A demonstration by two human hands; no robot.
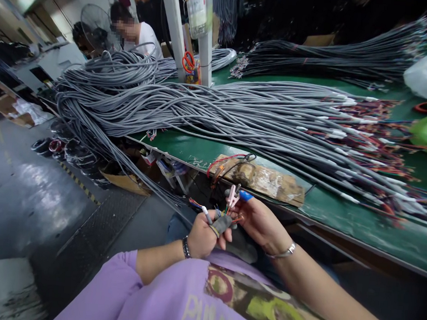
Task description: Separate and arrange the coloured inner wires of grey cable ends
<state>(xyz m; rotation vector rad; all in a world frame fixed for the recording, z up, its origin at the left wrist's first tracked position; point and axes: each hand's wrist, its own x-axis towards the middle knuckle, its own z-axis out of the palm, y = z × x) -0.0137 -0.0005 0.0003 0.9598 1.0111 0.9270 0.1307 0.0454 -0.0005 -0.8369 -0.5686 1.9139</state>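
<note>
1. A grey cable (208, 217) is held in the closed left hand (201, 237), its white-sleeved end showing just above the grip.
2. Thin coloured wires (226, 210) are seen between the 2 hands, just right of that grip.
3. The right hand (258, 222) is bent in close beside it. A pale pink clip-like piece (233, 196) is seen at its fingertips; whether it is gripped cannot be told.
4. A blue cover (246, 196) is worn on 1 right-hand digit, a grey cover (222, 223) on 1 left-hand digit.
5. Just beyond the grip, a worn brown board (276, 182) is set near the edge of the green bench (185, 148).
6. Farther beyond, a thick bundle of grey cables (221, 102) is spread; its loose wire ends (379, 137) are turned right of the grip.
</note>
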